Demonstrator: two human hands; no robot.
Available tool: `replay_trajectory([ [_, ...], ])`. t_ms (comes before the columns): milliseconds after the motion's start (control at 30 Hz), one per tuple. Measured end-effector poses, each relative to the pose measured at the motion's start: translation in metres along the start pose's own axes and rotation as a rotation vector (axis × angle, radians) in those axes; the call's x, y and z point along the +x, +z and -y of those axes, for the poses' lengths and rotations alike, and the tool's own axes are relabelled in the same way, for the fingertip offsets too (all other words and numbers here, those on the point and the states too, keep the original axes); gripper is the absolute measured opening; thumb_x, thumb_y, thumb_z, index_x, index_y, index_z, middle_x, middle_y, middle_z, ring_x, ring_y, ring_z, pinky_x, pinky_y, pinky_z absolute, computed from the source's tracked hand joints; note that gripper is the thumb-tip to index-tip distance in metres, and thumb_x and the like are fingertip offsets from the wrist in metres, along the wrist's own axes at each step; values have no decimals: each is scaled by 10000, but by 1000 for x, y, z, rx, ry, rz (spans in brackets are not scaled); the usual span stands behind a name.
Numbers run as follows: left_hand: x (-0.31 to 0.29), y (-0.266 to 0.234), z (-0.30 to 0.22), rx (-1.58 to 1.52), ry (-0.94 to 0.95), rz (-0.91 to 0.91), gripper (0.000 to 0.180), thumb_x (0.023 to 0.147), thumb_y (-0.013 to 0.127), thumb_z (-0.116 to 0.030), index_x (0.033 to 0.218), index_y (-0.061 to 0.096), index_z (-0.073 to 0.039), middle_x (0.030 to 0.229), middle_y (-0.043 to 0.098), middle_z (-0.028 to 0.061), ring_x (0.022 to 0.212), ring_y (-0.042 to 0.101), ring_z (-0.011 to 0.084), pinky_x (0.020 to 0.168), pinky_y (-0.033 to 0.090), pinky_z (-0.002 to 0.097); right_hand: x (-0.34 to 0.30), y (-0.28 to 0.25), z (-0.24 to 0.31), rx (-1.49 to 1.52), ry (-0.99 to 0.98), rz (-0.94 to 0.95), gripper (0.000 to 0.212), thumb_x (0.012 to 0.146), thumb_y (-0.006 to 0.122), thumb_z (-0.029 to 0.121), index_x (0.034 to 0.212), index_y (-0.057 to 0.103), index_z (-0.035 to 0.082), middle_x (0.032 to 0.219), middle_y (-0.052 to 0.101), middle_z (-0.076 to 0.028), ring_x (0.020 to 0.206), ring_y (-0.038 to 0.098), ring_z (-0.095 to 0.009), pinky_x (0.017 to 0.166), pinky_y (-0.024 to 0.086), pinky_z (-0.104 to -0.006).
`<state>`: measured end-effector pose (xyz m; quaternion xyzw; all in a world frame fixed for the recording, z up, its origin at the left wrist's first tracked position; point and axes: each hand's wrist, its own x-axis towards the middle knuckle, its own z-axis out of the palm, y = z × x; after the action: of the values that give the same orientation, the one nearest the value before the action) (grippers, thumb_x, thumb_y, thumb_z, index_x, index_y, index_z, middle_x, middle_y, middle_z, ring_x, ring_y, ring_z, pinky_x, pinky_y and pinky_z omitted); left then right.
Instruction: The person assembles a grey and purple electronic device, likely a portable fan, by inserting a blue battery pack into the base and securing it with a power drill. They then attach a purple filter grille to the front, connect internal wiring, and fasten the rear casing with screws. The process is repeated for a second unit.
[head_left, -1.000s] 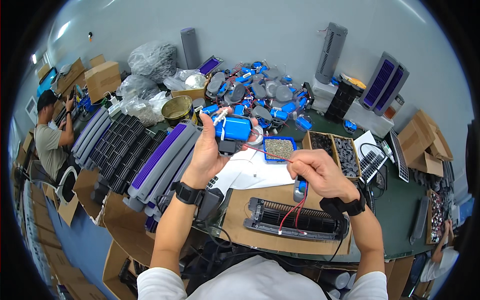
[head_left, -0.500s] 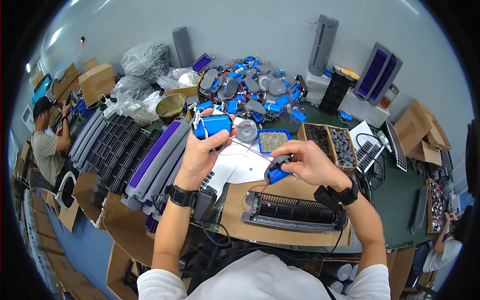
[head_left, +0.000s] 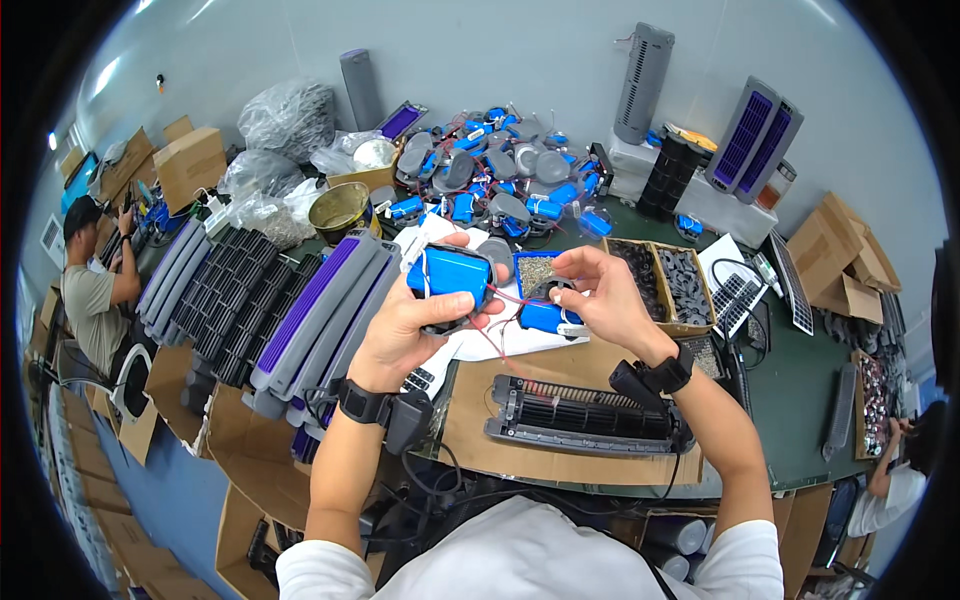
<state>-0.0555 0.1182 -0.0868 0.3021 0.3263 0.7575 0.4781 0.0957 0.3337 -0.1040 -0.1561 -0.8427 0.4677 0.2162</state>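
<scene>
My left hand (head_left: 395, 335) grips a blue battery pack (head_left: 452, 274) set in a dark grey round holder, its fingers behind and its thumb along the front edge. In my right hand (head_left: 612, 300) is a second, smaller-looking blue pack (head_left: 541, 317), pinched by its dark grey part. Thin red and dark wires run between the two packs. Below them, a grey fan housing (head_left: 590, 445) with a black ribbed roller lies on a flat cardboard sheet (head_left: 470, 425). A white paper (head_left: 480, 345) lies under my hands.
Behind is a heap of blue packs and grey round parts (head_left: 552, 170). A blue tray of small screws (head_left: 533, 268) and a cardboard box of grey parts (head_left: 685, 285) stand nearby. Purple-grey fan housings (head_left: 320, 310) stack at left. Two co-workers (head_left: 92, 280) are at the sides.
The left pack has come closer and turned its broad blue face toward me. My right hand has tilted its pack from steep to nearly level, slightly left, with the wires now bunched nearer.
</scene>
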Motion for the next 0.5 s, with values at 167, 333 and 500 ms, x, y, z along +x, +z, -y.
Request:
replay_trajectory([
  [167, 6, -23, 11, -8, 100, -169, 617, 852, 689, -40, 1401, 415, -112, 1265, 585, 232, 1034, 664, 299, 816, 587, 334, 2, 6, 1, 34, -5, -51, 332, 805, 738, 75, 1111, 622, 19, 952, 672, -89, 874, 638, -149, 765, 519, -297],
  [333, -7, -36, -3, -469, 279, -374, 432, 945, 578, -62, 1335, 395, -24, 1291, 521, 245, 1181, 559, 425, 1012, 525, 503, 33, -5, -11, 156, 327, 68, 348, 929, 585, 75, 1273, 542, 41, 989, 621, -87, 690, 589, -119, 568, 497, -253],
  [500, -35, -37, 18, -404, 175, -398, 330, 1005, 452, -102, 1313, 373, -14, 1303, 507, 258, 1211, 534, 438, 1049, 485, 532, 94, 17, -46, 580, 511, -158, 276, 957, 485, 2, 1222, 562, 6, 1070, 572, -101, 874, 573, -178, 682, 551, -319],
])
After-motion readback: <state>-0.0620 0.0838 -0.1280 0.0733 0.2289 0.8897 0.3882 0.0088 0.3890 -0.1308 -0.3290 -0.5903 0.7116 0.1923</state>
